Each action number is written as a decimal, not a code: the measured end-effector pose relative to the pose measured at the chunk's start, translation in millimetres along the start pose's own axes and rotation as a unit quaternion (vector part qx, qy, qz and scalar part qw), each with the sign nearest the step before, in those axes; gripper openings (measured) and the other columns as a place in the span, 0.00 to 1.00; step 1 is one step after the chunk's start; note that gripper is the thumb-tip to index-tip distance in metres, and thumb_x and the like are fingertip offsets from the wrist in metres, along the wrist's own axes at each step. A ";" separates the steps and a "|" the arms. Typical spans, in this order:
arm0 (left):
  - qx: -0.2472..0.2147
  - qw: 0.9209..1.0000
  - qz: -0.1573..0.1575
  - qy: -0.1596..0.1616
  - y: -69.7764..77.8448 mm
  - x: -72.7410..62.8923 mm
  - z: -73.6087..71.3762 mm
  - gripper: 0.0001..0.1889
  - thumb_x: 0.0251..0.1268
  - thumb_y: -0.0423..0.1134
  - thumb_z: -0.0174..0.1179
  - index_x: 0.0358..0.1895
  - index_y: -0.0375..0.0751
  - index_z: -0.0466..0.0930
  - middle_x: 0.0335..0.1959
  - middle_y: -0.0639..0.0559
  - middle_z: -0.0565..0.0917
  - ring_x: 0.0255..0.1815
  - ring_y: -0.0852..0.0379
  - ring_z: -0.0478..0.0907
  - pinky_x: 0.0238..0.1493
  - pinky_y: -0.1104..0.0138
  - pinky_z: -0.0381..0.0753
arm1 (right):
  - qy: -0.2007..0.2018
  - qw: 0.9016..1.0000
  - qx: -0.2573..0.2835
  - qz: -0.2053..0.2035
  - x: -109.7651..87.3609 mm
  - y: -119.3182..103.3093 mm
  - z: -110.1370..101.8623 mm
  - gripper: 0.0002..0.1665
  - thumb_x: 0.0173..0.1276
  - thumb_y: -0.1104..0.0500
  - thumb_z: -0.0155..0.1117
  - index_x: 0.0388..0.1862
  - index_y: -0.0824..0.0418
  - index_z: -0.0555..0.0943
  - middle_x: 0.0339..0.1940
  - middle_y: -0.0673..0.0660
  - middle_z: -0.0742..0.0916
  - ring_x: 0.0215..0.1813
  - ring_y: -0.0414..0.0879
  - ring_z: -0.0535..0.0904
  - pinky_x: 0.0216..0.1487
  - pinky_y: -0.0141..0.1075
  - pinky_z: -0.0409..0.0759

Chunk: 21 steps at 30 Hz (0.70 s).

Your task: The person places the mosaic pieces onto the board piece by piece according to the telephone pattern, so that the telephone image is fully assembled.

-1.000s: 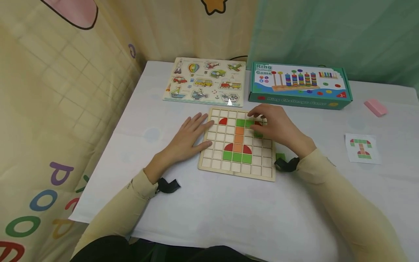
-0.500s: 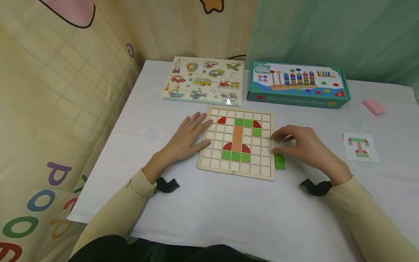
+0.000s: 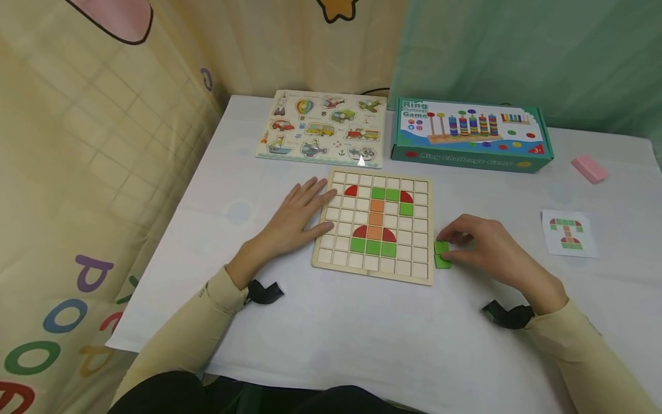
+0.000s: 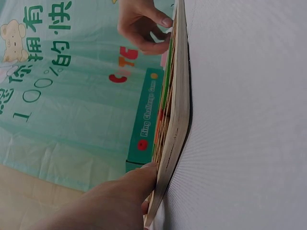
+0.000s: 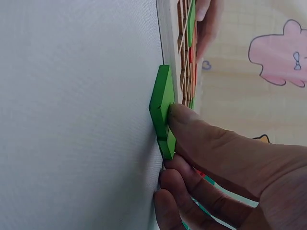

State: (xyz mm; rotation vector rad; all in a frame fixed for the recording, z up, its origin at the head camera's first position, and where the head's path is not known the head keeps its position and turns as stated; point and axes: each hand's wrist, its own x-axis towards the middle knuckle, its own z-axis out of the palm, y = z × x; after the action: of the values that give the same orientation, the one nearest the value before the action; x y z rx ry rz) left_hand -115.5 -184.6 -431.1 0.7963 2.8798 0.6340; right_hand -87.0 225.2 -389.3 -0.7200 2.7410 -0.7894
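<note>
A wooden grid board (image 3: 414, 253) lies mid-table with green, orange and red pieces in its cells. My left hand (image 3: 292, 224) lies flat with spread fingers, its fingertips and thumb on the board's left edge. In the left wrist view, that thumb (image 4: 141, 179) touches the rim. Beside the board's right edge lie two green square tiles, the far tile (image 3: 441, 247) and the near tile (image 3: 442, 262). My right hand (image 3: 486, 247) pinches the far tile between thumb and index finger. In the right wrist view, the thumb (image 5: 184, 117) sits where the near tile (image 5: 162, 103) meets the far one.
A small pattern card (image 3: 569, 233) lies to the right, below a pink block (image 3: 589, 169). Behind the board are a vehicle picture puzzle (image 3: 320, 129) and a Ring Challenge Game box (image 3: 470, 135). Curtains (image 3: 491, 52) hang behind the table.
My right hand has moved from the board's upper right part, right and toward me, down to the green tiles. The left hand has stayed at the board's edge.
</note>
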 end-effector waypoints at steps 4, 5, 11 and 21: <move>0.001 1.000 0.002 0.001 -0.2 0.7 -0.7 0.38 0.79 0.57 0.57 0.85 0.48 0.58 0.88 0.43 0.51 0.90 0.43 0.40 0.88 0.47 0.36 | -0.002 1.000 0.007 -0.003 2.5 1.0 0.1 0.15 0.61 0.62 0.83 0.44 0.56 0.88 0.42 0.48 0.89 0.44 0.44 0.83 0.47 0.41 0.86; 0.001 1.000 0.002 0.000 -0.1 0.7 -1.0 0.38 0.79 0.57 0.58 0.85 0.48 0.58 0.88 0.43 0.51 0.90 0.43 0.40 0.88 0.46 0.37 | -0.002 1.000 0.009 -0.005 3.5 1.2 -0.6 0.14 0.61 0.62 0.82 0.43 0.55 0.87 0.40 0.47 0.89 0.43 0.43 0.83 0.46 0.40 0.87; 0.003 1.000 -0.002 -0.004 1.0 0.4 -2.3 0.39 0.79 0.57 0.57 0.85 0.49 0.58 0.88 0.44 0.50 0.90 0.44 0.39 0.88 0.47 0.36 | 0.004 0.999 0.028 -0.017 12.7 -0.2 -11.3 0.10 0.64 0.61 0.81 0.38 0.49 0.86 0.36 0.43 0.88 0.40 0.39 0.83 0.45 0.32 0.86; -0.006 1.000 -0.002 -0.002 2.1 -0.1 -0.2 0.39 0.78 0.58 0.57 0.85 0.48 0.58 0.88 0.44 0.51 0.90 0.44 0.40 0.88 0.47 0.36 | 0.033 0.998 0.053 -0.015 73.2 -27.9 -15.4 0.05 0.70 0.63 0.75 0.41 0.57 0.87 0.40 0.53 0.90 0.44 0.47 0.84 0.51 0.42 0.87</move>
State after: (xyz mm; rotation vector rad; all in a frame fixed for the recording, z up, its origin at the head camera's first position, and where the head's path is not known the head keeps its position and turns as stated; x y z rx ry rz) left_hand -114.5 -183.1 -430.1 0.7881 2.8701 0.6473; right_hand -143.7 174.5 -365.3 -0.7280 2.7270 -0.9749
